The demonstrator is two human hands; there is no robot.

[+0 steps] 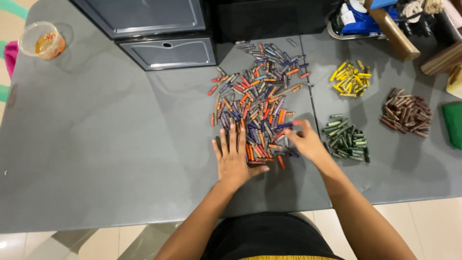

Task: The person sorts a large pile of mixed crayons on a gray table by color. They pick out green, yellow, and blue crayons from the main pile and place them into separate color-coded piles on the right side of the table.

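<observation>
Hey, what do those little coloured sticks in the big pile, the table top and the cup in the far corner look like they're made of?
Coloured sticks: likely wax crayons in paper wrappers, judging by their dull, matte look; too small to be sure.
Table top: smooth dark grey surface with a soft sheen, maybe laminate or painted board; the look leaves it open.
Cup: clear, see-through wall, so plastic or glass.

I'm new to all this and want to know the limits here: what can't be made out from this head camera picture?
- Right hand: fingertips blurred, so whether they pinch a crayon is unclear.
- Crayons under the left hand: hidden by its palm in the mixed crayon pile.
- Green object: cut off by the right edge.
- Clutter at top right: cut off by the top edge.
- Plastic cup: contents too small to identify.
</observation>
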